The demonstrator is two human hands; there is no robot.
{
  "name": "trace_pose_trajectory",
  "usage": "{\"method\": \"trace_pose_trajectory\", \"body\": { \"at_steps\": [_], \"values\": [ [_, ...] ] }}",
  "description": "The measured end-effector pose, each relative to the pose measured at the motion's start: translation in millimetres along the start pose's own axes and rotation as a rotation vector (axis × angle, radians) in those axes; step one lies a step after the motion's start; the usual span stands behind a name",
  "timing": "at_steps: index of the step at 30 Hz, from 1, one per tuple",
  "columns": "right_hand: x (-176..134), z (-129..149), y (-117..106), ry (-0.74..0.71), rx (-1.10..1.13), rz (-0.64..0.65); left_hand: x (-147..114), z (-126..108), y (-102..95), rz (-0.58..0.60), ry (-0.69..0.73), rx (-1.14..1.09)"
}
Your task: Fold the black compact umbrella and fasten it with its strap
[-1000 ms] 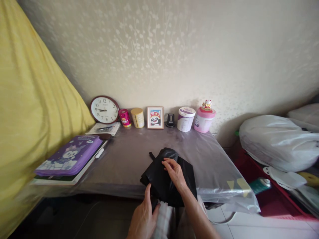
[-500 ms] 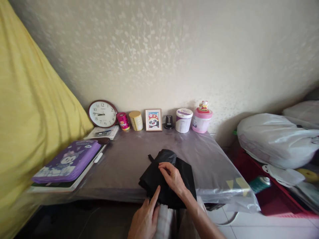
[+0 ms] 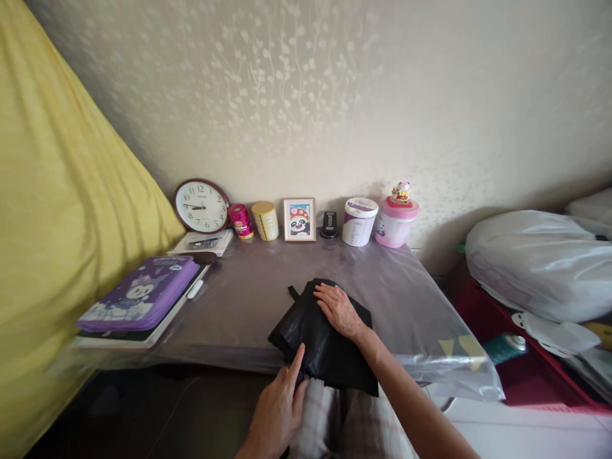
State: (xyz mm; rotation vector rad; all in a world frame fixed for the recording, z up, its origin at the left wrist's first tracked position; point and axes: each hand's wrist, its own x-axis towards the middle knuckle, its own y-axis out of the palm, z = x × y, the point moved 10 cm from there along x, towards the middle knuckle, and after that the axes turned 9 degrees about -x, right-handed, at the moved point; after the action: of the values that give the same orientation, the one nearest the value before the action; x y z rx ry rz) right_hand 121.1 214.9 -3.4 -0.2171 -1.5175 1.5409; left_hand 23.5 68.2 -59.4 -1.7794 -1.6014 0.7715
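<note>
Picture frame (image 3: pixel 299 220) = landmark, at back of counter (image 3: pixel 243 299). Black fabric bundle (image 3: pixel 306 331) in front of frame, well apart, at counter's near edge; strap (image 3: pixel 293 292) sticks out toward frame side. Right hand (image 3: pixel 340 311) laid flat on top of bundle, fingers straight, not pinching. Left hand (image 3: pixel 280 401) at bundle's near edge, index finger extended against fabric; other fingers mostly hidden, can't tell if they grip. Left of frame: yellow-lidded can (image 3: pixel 266 223), pink can (image 3: pixel 240 221), clock (image 3: pixel 201 206); purple case (image 3: pixel 138 290) farther forward. Right of frame: black device (image 3: pixel 329 225), 2 tubs (image 3: pixel 360 222), cat figurine (image 3: pixel 401 192) on farther 1.
</note>
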Motion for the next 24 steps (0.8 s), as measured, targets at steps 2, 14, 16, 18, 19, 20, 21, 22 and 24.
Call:
{"method": "trace_pose_trajectory", "body": {
  "at_steps": [2,14,16,18,19,20,21,22,24],
  "values": [
    [15.2,-13.0,8.0,0.009,-0.033,0.021,0.3,1.1,0.0,0.005,-0.010,-0.015],
    [6.0,58.2,-10.2,-0.192,0.065,0.085,-1.2,10.2,5.6,-0.026,-0.072,-0.017],
    [5.1,56.6,-1.8,-0.188,0.019,0.097,-1.8,9.6,5.0,-0.031,-0.069,-0.011],
    [13.9,42.3,7.7,-0.148,-0.048,0.101,-2.2,8.4,3.5,-0.031,-0.071,-0.009],
    [20.9,31.9,12.3,-0.115,-0.080,0.110,-2.3,7.8,2.8,-0.027,-0.075,-0.009],
    [28.6,19.3,15.9,-0.064,-0.102,0.121,-2.3,7.4,2.2,-0.020,-0.082,-0.008],
    [36.1,4.9,18.0,0.004,-0.114,0.132,-2.2,7.2,1.6,-0.013,-0.090,-0.007],
    [42.2,-9.8,18.3,0.079,-0.118,0.140,-2.1,7.2,1.1,-0.008,-0.099,-0.006],
    [47.6,-38.1,12.9,0.224,-0.112,0.137,-1.8,7.3,0.7,-0.003,-0.110,-0.001]
  ]
}}
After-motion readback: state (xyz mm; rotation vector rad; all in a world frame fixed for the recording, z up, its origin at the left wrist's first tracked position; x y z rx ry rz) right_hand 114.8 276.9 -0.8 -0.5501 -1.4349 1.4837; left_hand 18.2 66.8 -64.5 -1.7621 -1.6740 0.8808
